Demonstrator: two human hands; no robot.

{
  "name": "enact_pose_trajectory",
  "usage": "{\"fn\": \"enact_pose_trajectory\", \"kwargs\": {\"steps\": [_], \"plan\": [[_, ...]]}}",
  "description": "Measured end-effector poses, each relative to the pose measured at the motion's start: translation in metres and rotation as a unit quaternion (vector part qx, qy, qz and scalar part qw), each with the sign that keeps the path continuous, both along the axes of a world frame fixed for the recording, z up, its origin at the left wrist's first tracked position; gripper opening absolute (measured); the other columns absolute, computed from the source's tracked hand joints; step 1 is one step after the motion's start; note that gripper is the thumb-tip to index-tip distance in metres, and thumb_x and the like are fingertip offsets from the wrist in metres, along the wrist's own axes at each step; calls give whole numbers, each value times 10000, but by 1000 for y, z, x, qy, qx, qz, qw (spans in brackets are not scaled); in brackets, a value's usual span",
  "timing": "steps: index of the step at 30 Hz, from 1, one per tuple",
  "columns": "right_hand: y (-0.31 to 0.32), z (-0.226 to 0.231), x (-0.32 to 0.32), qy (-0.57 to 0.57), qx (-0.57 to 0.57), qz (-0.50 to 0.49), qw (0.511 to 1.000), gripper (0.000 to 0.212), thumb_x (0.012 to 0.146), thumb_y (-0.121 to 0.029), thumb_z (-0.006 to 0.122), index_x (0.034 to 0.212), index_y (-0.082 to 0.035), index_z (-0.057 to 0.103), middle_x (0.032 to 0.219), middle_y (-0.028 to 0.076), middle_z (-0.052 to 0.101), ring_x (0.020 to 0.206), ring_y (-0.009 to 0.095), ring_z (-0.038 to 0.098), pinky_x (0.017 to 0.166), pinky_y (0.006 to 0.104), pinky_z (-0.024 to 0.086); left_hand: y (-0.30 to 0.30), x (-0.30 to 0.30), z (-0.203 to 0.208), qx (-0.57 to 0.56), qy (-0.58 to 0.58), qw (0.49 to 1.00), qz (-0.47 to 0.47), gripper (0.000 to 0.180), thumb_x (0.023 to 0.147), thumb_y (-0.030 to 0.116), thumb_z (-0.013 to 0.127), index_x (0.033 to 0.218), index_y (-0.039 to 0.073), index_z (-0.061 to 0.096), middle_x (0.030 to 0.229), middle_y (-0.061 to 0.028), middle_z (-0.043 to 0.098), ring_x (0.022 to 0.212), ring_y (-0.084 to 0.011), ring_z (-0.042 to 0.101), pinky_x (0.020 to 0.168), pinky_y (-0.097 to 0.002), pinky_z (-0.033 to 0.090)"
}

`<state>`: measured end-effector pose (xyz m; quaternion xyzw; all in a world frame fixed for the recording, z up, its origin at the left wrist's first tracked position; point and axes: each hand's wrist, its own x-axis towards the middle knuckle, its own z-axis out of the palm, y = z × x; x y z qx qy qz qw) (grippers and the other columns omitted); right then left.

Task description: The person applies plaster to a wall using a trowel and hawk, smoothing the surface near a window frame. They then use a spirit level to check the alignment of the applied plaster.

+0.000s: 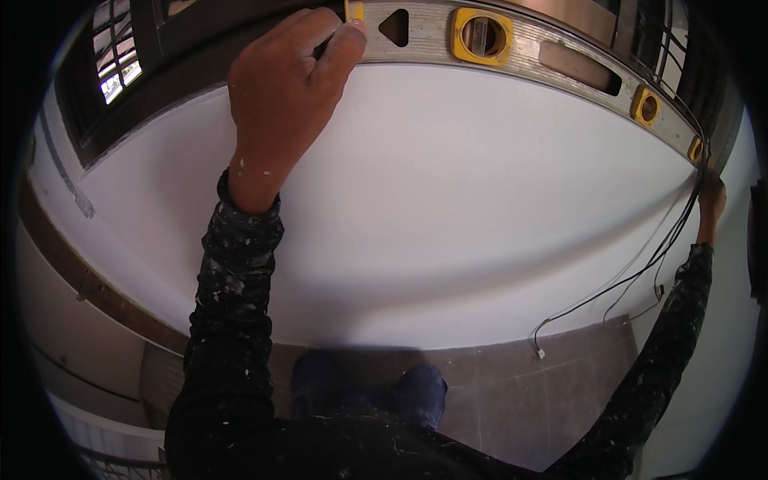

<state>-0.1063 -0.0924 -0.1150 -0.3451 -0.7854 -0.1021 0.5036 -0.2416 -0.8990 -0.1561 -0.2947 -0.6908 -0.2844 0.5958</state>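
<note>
A long silver spirit level with yellow-framed vials lies along the top of a white wall, against a dark frame. My left hand is closed on its left end, thumb and fingers pinching the yellow end cap. At the far right, my right hand is curled at the level's other end, partly behind black cables. The fingers there are small and partly hidden, but they look closed on the level. Both dark sleeves are spotted with white.
Below the level spreads the smooth white wall, meeting a brown tiled floor. The cables hang down the right side, one with a pale connector at the floor. A barred window is at upper left; a brown ledge runs along the left.
</note>
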Motion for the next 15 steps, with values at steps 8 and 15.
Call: {"fn": "enact_pose_trajectory", "kwargs": {"steps": [8, 15], "plan": [[-24, -5, -2, 25, 20, 53, 998, 447, 986, -514, 438, 1171, -204, 702, 982, 137, 741, 907, 360, 719, 799, 482, 540, 0, -4, 0, -23, 51, 998, 0, 282, 961, 236, 658, 791, 12, 635, 596, -33, 471, 543, -99, 391, 511, -274, 343], [-78, -11, -1, 50, -42, 28, 997, 418, 991, -490, 457, 1155, -204, 715, 1098, 171, 720, 1048, 432, 664, 880, 527, 520, -4, 2, -5, -14, 1, 1000, -27, 211, 957, 184, 666, 862, -3, 644, 720, -93, 576, 610, -166, 521, 594, -299, 441]]}}
